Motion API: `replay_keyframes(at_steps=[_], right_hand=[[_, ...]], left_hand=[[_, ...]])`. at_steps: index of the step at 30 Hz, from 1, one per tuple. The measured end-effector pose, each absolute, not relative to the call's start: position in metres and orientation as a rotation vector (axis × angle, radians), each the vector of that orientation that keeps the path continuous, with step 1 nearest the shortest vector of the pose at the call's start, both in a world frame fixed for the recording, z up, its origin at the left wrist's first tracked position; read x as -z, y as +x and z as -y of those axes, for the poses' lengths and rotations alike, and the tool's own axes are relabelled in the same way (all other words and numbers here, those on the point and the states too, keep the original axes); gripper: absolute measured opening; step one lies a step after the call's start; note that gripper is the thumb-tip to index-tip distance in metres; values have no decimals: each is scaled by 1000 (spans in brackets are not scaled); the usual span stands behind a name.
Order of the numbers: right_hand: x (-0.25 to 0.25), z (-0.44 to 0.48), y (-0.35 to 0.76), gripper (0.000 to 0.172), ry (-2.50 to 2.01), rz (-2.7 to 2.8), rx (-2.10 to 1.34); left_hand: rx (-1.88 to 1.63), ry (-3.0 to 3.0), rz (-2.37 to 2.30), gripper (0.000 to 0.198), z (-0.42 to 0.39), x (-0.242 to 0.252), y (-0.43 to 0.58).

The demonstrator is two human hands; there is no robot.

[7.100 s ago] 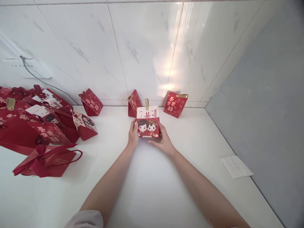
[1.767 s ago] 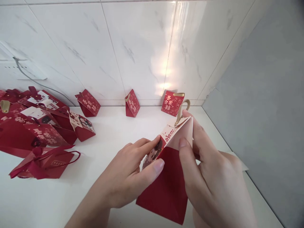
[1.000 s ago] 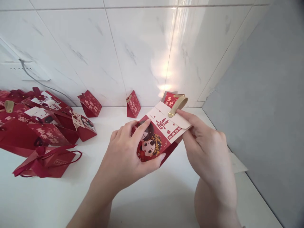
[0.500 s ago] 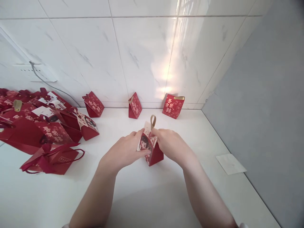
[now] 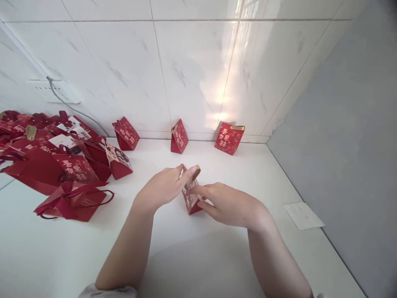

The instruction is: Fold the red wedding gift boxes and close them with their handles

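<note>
A small red gift box (image 5: 190, 201) with a cartoon couple on it stands on the white table (image 5: 198, 252) between my hands. My left hand (image 5: 164, 189) pinches its top, fingertips on the beige loop handle (image 5: 196, 171). My right hand (image 5: 225, 203) grips the box's right side, fingers curled round it. Most of the box is hidden behind my fingers.
Three small red boxes (image 5: 126, 134), (image 5: 179, 137), (image 5: 229, 137) stand along the tiled wall. A heap of red gift bags (image 5: 58, 159) lies at the left, one with ribbon handles (image 5: 72, 200) in front. A white paper slip (image 5: 304, 215) lies at the right near a grey wall.
The box came down from mid-air to the table and now stands upright. My left fingers have moved up onto its top and handle, and my right hand slid to its side.
</note>
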State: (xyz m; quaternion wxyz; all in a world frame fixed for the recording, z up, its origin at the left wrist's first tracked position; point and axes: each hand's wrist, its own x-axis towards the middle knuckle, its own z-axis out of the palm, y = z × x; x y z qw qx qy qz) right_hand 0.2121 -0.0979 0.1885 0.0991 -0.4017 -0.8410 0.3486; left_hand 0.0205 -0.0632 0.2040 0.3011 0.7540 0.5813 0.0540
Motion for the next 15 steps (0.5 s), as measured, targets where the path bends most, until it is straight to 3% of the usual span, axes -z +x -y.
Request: replay_keyframes(at_steps=[7,12,15], right_hand=[[-194,107,213,28,-970,2600,-1060],[-202,115,224,38,-968,2543,-1089],[-204,118,230,41,-1096,2516,-1017]], left_hand=[[-9,2044,-1362,46,61,-195,20],[108,2087,-1487,49,70,-188,6],[253,2146,-1459,42,70,-208,-3]])
